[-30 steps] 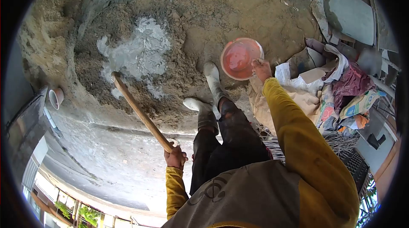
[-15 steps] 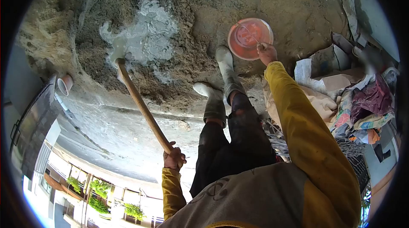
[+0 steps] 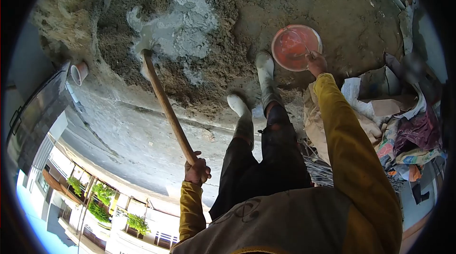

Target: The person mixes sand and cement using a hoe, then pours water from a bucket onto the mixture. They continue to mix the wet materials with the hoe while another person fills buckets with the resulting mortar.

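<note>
Outdoors, the left hand [image 3: 197, 171] clasps a wooden shaft [image 3: 167, 104] reaching pale, wet mix [image 3: 187, 31]; the curled right hand [image 3: 316, 63] grips a red bucket [image 3: 290, 47] beside a whitish boot [image 3: 265, 69].

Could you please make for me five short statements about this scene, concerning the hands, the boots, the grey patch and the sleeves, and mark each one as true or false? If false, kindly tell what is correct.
1. The left hand grips a wooden handle. True.
2. The right hand is empty. False: it holds a reddish bucket.
3. Both boots are pale at the toes. True.
4. In the picture, the grey patch lies to the right of the bucket. False: it lies to the left of it.
5. Both sleeves are yellow. True.
</note>
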Available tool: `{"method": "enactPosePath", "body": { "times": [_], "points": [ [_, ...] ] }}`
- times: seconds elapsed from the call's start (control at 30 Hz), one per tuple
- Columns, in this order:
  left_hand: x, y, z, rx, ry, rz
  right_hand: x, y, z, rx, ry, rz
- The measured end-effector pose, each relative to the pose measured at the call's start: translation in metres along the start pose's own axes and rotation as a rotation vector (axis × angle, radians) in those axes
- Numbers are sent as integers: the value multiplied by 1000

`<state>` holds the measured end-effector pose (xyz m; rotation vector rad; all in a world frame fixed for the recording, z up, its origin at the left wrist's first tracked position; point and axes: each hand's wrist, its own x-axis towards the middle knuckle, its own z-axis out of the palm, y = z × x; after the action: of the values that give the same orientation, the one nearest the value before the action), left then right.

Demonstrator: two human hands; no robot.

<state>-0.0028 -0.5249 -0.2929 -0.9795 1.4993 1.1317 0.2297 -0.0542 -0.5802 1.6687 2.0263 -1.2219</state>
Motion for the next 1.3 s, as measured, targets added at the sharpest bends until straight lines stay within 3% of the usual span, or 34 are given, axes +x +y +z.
{"method": "enactPosePath", "body": {
  "times": [0.17, 0.23, 0.3, 0.43, 0.5, 0.53, 0.57, 0.6, 0.63, 0.67, 0.73, 0.77, 0.83, 0.87, 0.93, 0.97, 1.03, 1.1, 1.3],
  "points": [
    [2, -1, -3, 18, -63, 37, -15, -1, -2, 12, 105, -71],
    [1, 1, 2, 45, -78, 56, -46, -24, -13, -278, 354, -24],
    [6, -2, -2, 67, -120, 89, -78, -24, -11, -278, 360, -108],
    [3, 4, 11, 60, -138, 148, -178, 23, 31, -140, 41, -183],
    [13, -2, 8, 74, -190, 231, -251, 18, 47, -219, -325, -4],
    [19, -5, 7, 42, -205, 221, -275, 79, 76, -82, -316, 33],
    [20, -6, 9, 21, -193, 285, -334, 3, 67, -29, -445, 271],
    [18, -3, 9, 27, -197, 303, -318, 145, 98, -182, -742, -118],
    [16, -1, 11, 43, -134, 299, -339, 155, 88, 14, -646, -53],
    [19, 2, 6, 136, -176, 227, -344, 133, 92, -14, -674, -80],
    [27, -6, 10, 193, -96, 328, -381, 45, 75, 638, -895, 338],
    [29, -8, 13, 157, -97, 327, -395, -7, 69, 601, -898, 331],
    [32, -12, 15, 103, -85, 347, -407, -86, 76, 223, -933, 554],
    [32, -14, 14, 67, -87, 345, -406, -93, 84, 186, -929, 548],
    [31, -16, 13, 28, -105, 388, -407, -113, 102, -841, -864, 117],
    [30, -18, 12, 45, -96, 396, -413, -131, 113, -1050, -937, 134],
    [34, -24, 11, 23, -91, 405, -383, -67, 130, -1361, -1013, -58],
    [33, -27, 5, 29, -125, 389, -350, 9, 138, -1498, -1034, -186],
    [30, -31, -3, -19, -167, 387, -340, -1, 130, -1514, -1060, -139]
  ]
}}
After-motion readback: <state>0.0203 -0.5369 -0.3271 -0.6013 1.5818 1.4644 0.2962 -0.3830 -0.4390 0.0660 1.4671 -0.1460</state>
